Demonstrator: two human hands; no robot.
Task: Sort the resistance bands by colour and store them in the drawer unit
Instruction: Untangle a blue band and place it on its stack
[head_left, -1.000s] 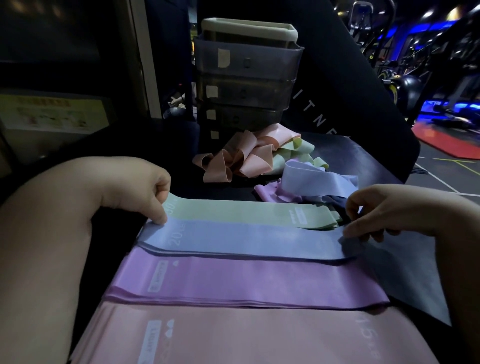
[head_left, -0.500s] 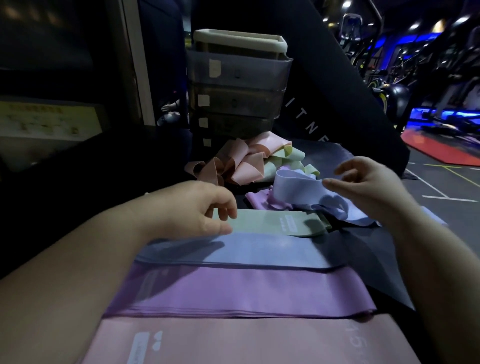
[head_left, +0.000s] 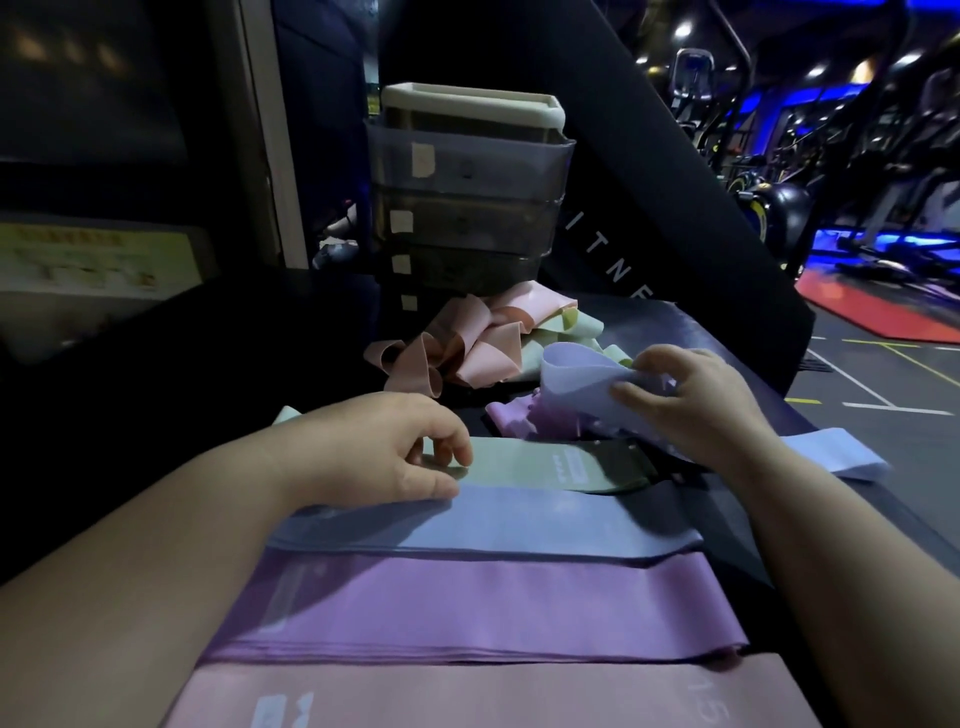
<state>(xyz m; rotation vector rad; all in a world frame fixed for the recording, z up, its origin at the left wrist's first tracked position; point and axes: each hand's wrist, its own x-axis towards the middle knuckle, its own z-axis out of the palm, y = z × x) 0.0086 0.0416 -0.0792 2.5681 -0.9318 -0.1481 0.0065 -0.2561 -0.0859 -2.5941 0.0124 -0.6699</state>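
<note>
little here reads cleanly. the nearest flat band, the pink band, carries a sideways "15" near its right end and a white logo patch at the left, which the frame's bottom edge cuts. the green band has a white printed block too small to read. the letters "itne" run down the black pad behind, with the rest of the word out of sight. each front of the drawer unit bears a small pale sticker with no legible writing. the yellow sign at far left is a blur.

four bands lie flat in rows before you: pink, then the purple band, the blue band and the green one farthest. your left hand rests on the last two. its thumb lies on the blue band and its loosely curled fingertips touch the green. whether it pinches anything cannot be told, and your forearm hides the left ends of these bands.

your right hand, well apart from the left, pinches a loose blue band lifted in a curl. a tangled heap of bands, pink, green and purple, lies at the foot of the drawer unit.
</note>
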